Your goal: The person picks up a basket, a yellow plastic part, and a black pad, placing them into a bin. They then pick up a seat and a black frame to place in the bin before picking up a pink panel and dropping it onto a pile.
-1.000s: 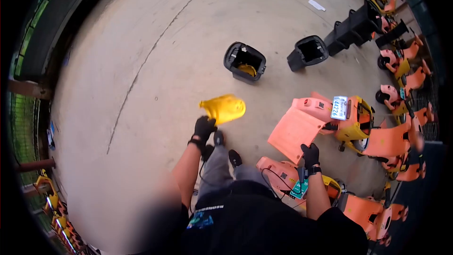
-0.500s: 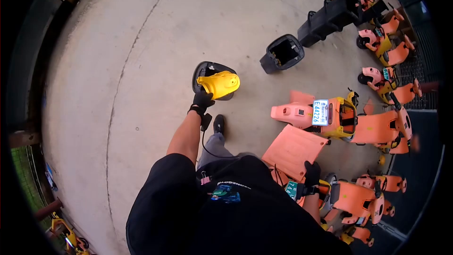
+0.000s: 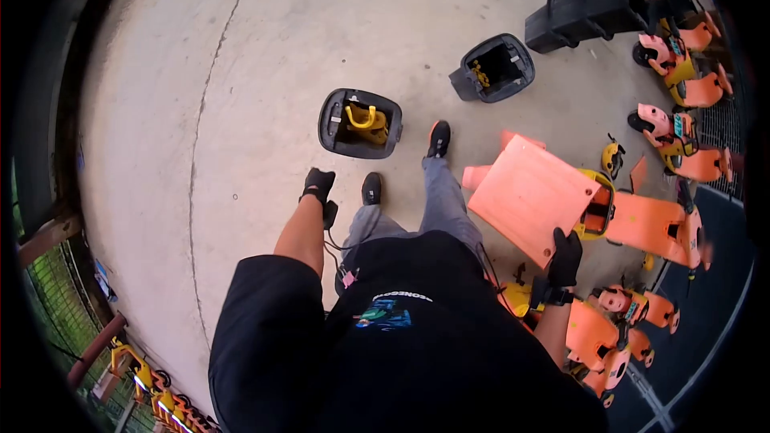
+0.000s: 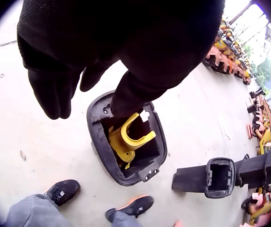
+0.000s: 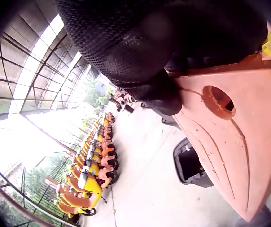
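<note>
The yellow part (image 3: 367, 123) lies inside a black open bin (image 3: 330, 130) on the floor. My gloved left hand (image 3: 319, 183) is just below that bin in the head view, holding nothing; in the left wrist view its fingers (image 4: 126, 92) hang relaxed over the bin (image 4: 97, 137), apart from the yellow part (image 4: 126, 142). With my gloved right hand (image 3: 565, 256) I grip the lower right edge of a flat orange panel (image 3: 529, 196). The right wrist view has the panel (image 5: 249, 127) close up, a round hole near the gripped edge, and my right hand (image 5: 140, 52) over it.
A second black bin (image 3: 513, 72) with yellow bits inside stands up and right, near a row of nested black bins (image 3: 589, 12). Orange and yellow scooters (image 3: 650, 224) line the right side. A yellow helmet-like item (image 3: 612, 158) lies by them. My shoes (image 3: 439, 139) are near the bin.
The yellow part has gone from my left hand into the bin, and that hand has drawn back toward me. The orange panel, still gripped in my right hand, now overlaps the nearest scooter in view.
</note>
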Tool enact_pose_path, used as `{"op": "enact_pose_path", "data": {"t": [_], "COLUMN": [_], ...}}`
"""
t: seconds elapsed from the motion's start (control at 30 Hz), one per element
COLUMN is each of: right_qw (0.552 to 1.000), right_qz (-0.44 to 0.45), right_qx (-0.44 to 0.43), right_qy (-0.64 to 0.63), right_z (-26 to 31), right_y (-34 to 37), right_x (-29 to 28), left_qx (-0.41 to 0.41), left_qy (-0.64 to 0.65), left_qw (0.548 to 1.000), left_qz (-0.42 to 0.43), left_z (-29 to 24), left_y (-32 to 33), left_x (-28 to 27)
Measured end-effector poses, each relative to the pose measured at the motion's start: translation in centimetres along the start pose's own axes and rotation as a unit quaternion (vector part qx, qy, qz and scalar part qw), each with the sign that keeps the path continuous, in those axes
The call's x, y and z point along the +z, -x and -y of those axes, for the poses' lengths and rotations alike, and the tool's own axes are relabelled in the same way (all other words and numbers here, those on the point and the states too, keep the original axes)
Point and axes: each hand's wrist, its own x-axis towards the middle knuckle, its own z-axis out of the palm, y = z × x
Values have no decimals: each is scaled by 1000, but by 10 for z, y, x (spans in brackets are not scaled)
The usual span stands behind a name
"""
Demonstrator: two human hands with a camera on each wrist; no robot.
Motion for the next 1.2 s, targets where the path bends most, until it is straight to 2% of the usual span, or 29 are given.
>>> {"op": "enact_pose_path", "data": {"t": [0.07,0.1,0.13,0.2,0.23,0.27,0.3,0.33,0.37,0.4,0.43,0.47,0.5,0.53,0.57,0.6,0.67,0.77,0.8,0.87,0.9,0.93,1.0,1.03,1.13,1.17,1.2], "right_qw": [997,987,987,989,992,993,990,989,987,984,981,980,977,972,970,957,958,935,926,917,905,906,903,920,914,937,914], "right_qz": [4,14,23,50,66,80,86,98,106,115,133,133,152,171,161,180,205,241,249,274,277,264,245,214,215,183,188], "right_qx": [-65,-139,-141,-131,-106,-83,-110,-109,-120,-126,-123,-130,-116,-102,-95,-93,-105,-153,-52,-24,-11,-18,-21,-44,-16,-50,0], "right_qy": [-32,79,77,44,25,8,9,-8,-24,-39,-62,-68,-96,-122,-153,-205,-170,-209,-278,-289,-323,-330,-352,-326,-344,-295,-358], "right_z": [21,21,27,48,67,88,95,109,122,132,138,143,148,154,161,168,183,194,193,200,217,226,244,252,281,273,277], "right_y": [-39,-69,-93,-142,-157,-168,-189,-205,-220,-235,-251,-265,-276,-288,-296,-301,-312,-326,-340,-354,-356,-366,-386,-403,-443,-466,-472], "right_x": [9,4,6,15,19,22,23,25,29,31,32,35,38,43,51,59,65,80,85,94,104,113,128,137,168,180,189], "left_qx": [-14,-24,-34,-101,-107,-103,45,160,275,368,302,165,90,78,74,125,156,225,234,249,301,310,295,273,299,320,318], "left_qy": [0,49,100,237,280,321,215,49,-156,-302,-24,296,438,496,521,492,444,379,353,371,396,387,393,411,367,371,384], "left_qw": [1000,998,994,966,954,941,975,986,946,867,951,941,893,862,846,856,880,887,894,869,833,831,808,794,800,793,799], "left_qz": [-11,-12,-15,2,-22,-37,-30,-26,-73,-149,-63,15,50,70,85,95,66,139,146,213,242,250,324,355,369,363,336], "left_z": [31,58,70,20,-13,-20,-21,-37,-52,-67,-99,-139,-179,-213,-245,-266,-318,-398,-425,-469,-492,-510,-535,-554,-599,-612,-619], "left_y": [-27,-54,-66,-20,7,9,4,1,-2,-4,5,20,35,47,56,55,54,59,56,35,29,15,-11,-15,-34,-44,-50], "left_x": [20,36,46,13,0,1,3,-4,-11,-18,-28,-43,-59,-73,-84,-92,-106,-134,-139,-142,-148,-158,-181,-198,-246,-255,-262]}}
